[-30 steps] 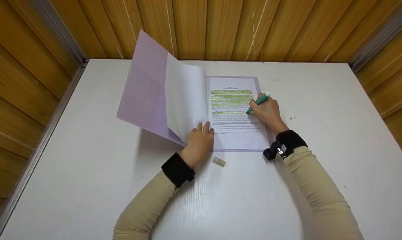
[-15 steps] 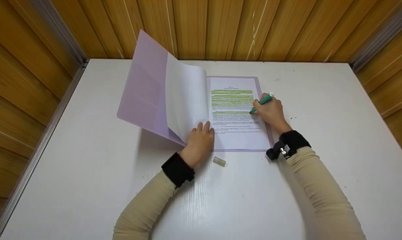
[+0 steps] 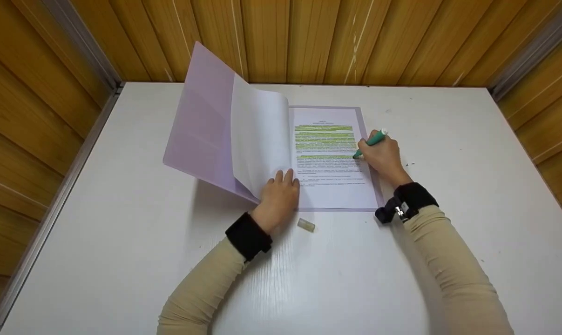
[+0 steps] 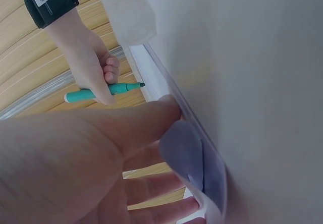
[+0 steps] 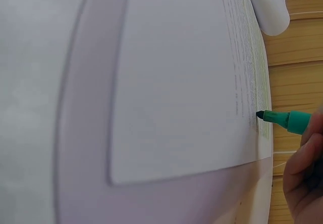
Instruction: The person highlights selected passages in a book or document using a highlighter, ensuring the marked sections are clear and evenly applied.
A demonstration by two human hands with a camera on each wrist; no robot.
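A lilac folder [image 3: 201, 121] lies open on the white table [image 3: 122, 242], its cover and a white sheet [image 3: 260, 135] raised to the left. The printed page [image 3: 329, 163] on the right side carries several green highlighted lines. My right hand [image 3: 381, 156] grips a green highlighter [image 3: 371, 141] [image 4: 103, 90] [image 5: 287, 120], its tip on the page's right side at the lowest highlighted line. My left hand [image 3: 281, 195] rests flat on the page's lower left corner, fingers straight, holding the turned sheets [image 4: 194, 158] back.
A small pale cap [image 3: 306, 225] lies on the table just below the folder, between my hands. Wooden slat walls [image 3: 308, 37] close the table in at the back and on both sides.
My right hand has drawn the highlighter to the right along the line, from mid-right of the page to its right margin. The left hand has stayed put.
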